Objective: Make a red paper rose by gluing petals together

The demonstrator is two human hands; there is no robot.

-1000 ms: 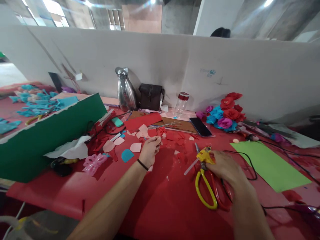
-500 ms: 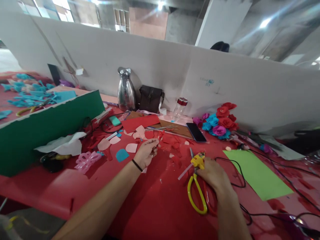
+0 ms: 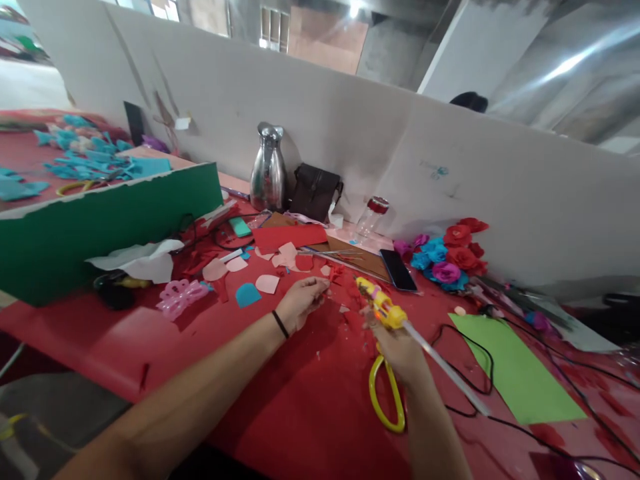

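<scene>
My right hand [image 3: 400,347] is wrapped round a yellow glue gun [image 3: 383,303], its nozzle pointing left toward my other hand. A long translucent glue stick [image 3: 445,367] juts out of its back, over my wrist. Beneath my right hand lie scissors with a yellow handle loop [image 3: 373,393]; their other parts are mostly covered. My left hand [image 3: 303,303], with a black band on the wrist, has its fingertips pinched together over the table. Whatever small thing they hold is unclear. Red paper scraps [image 3: 340,272] show just beyond those fingertips.
Cut paper petals [image 3: 267,284], a phone [image 3: 398,270] and a red sheet [image 3: 290,236] lie ahead. Behind stand a steel jug [image 3: 269,170], a black bag [image 3: 315,192] and a jar [image 3: 371,219]. Paper flowers [image 3: 447,253], a green sheet [image 3: 520,370] and black cords [image 3: 493,350] are right; a green board [image 3: 110,230] is left.
The glue gun has lifted off the scissors and turned, so its nozzle now points left and its stick trails back right. My left hand stays pinched. The view has shifted and tilted slightly.
</scene>
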